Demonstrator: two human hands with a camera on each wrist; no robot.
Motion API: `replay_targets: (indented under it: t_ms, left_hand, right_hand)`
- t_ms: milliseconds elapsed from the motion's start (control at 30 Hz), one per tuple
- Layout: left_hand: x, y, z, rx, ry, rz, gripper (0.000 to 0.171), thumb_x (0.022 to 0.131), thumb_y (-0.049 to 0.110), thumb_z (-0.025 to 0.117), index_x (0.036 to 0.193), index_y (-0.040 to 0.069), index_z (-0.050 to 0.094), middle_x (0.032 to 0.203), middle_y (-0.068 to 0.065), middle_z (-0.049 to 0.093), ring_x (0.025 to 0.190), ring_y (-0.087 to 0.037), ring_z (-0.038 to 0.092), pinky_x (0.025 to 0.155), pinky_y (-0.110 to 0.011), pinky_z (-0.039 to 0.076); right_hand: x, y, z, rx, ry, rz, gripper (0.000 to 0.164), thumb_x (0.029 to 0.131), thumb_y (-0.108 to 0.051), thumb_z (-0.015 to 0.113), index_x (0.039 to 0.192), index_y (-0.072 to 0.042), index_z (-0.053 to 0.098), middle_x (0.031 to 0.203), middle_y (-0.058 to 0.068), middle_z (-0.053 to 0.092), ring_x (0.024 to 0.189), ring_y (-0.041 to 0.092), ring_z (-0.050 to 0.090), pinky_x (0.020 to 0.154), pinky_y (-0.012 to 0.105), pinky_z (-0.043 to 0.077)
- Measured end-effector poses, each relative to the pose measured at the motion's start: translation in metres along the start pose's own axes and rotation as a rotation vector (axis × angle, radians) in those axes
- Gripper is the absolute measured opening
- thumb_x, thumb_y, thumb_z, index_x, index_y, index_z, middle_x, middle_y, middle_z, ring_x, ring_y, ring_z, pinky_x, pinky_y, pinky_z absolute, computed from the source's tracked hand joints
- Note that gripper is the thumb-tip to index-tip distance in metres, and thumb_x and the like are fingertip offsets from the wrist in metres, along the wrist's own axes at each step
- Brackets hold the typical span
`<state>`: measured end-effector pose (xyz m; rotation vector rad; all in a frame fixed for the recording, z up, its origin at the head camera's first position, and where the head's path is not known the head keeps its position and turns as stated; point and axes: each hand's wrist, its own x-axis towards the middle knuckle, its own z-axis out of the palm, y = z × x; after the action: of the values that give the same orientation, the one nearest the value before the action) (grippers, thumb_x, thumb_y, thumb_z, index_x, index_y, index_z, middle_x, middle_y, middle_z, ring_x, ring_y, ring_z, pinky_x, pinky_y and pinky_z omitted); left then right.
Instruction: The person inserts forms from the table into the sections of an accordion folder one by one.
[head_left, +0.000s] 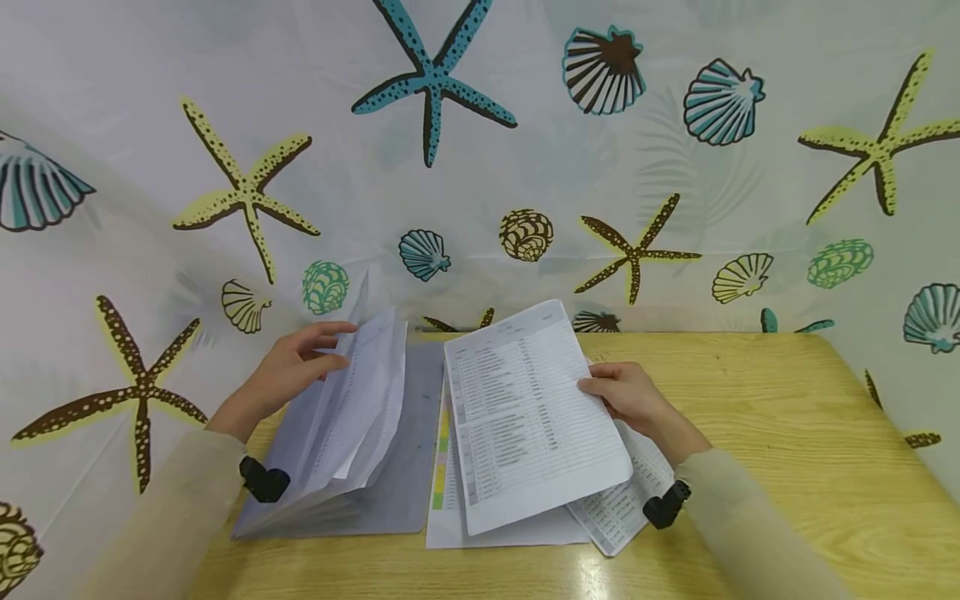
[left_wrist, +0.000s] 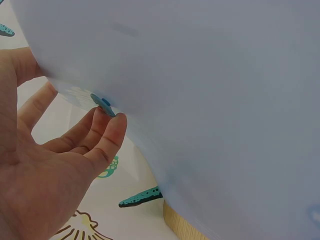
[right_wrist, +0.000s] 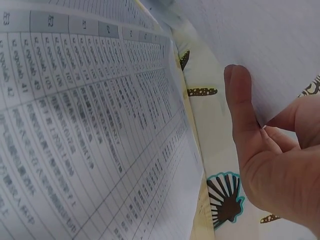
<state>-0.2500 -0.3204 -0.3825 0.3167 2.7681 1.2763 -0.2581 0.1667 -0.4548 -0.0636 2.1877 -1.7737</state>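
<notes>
On the left of the table, a translucent bluish-grey document folder (head_left: 431, 417) stands opened with printed sheets (head_left: 375, 383) inside. My left hand (head_left: 303, 358) holds the raised flap of this folder by its left edge. In the left wrist view, bent fingers (left_wrist: 107, 142) meet the edge of the flap (left_wrist: 210, 100), beside a small blue piece (left_wrist: 103, 105). My right hand (head_left: 630, 396) grips a printed table sheet (head_left: 532, 417) at its right edge, tilted above other papers. The right wrist view shows the thumb (right_wrist: 240, 90) on the white paper (right_wrist: 270, 45).
Under the held sheet lie a paper with a coloured strip (head_left: 441, 458) and another printed sheet (head_left: 615, 512), askew. Wooden tabletop (head_left: 787, 417) extends to the right. A curtain (head_left: 480, 192) printed with starfish and shells hangs behind and at both sides.
</notes>
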Motion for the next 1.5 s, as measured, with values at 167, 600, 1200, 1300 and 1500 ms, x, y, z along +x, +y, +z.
replay_targets:
  t_ms: [167, 600, 1200, 1300, 1500]
  left_hand:
    - [0.001, -0.001, 0.000, 0.001, -0.002, 0.000, 0.053, 0.105, 0.023, 0.063, 0.156, 0.015, 0.050, 0.159, -0.025, 0.045, 0.135, -0.045, 0.055, 0.089, -0.029, 0.053]
    - [0.001, -0.001, 0.000, -0.004, -0.003, 0.003, 0.054, 0.105, 0.022, 0.064, 0.156, 0.014, 0.049, 0.159, -0.026, 0.044, 0.135, -0.045, 0.055, 0.087, -0.027, 0.053]
    - [0.002, -0.004, 0.002, -0.007, 0.005, -0.003, 0.053, 0.104, 0.021, 0.064, 0.155, 0.013, 0.050, 0.158, -0.026, 0.046, 0.132, -0.044, 0.057, 0.085, -0.027, 0.054]
    - [0.003, -0.004, 0.002, -0.003, 0.007, 0.000, 0.054, 0.104, 0.021, 0.064, 0.156, 0.013, 0.050, 0.158, -0.026, 0.046, 0.132, -0.044, 0.057, 0.086, -0.028, 0.054]
    - [0.003, -0.004, 0.002, -0.009, 0.006, 0.000, 0.055, 0.104, 0.021, 0.065, 0.156, 0.013, 0.050, 0.157, -0.027, 0.046, 0.132, -0.044, 0.057, 0.085, -0.027, 0.053]
  right_hand:
    - [0.003, -0.003, 0.009, -0.005, -0.021, -0.007, 0.049, 0.103, -0.012, 0.063, 0.144, 0.014, 0.054, 0.122, 0.023, 0.073, 0.083, 0.009, 0.071, 0.071, 0.026, 0.060]
    - [0.010, -0.012, 0.030, 0.004, -0.045, 0.005, 0.043, 0.102, -0.009, 0.064, 0.138, 0.013, 0.060, 0.111, 0.017, 0.076, 0.078, 0.008, 0.070, 0.067, 0.024, 0.057]
    - [0.024, -0.017, 0.059, 0.053, -0.073, 0.014, 0.038, 0.102, -0.009, 0.064, 0.135, 0.011, 0.064, 0.108, 0.013, 0.077, 0.079, 0.009, 0.071, 0.069, 0.026, 0.060]
    - [0.026, -0.017, 0.061, 0.070, -0.061, 0.025, 0.039, 0.102, -0.009, 0.064, 0.136, 0.011, 0.063, 0.111, 0.014, 0.076, 0.081, 0.009, 0.071, 0.069, 0.026, 0.060]
    - [0.028, -0.020, 0.067, 0.114, -0.025, 0.055, 0.038, 0.102, -0.008, 0.065, 0.135, 0.010, 0.064, 0.103, 0.009, 0.076, 0.076, 0.008, 0.069, 0.066, 0.024, 0.057]
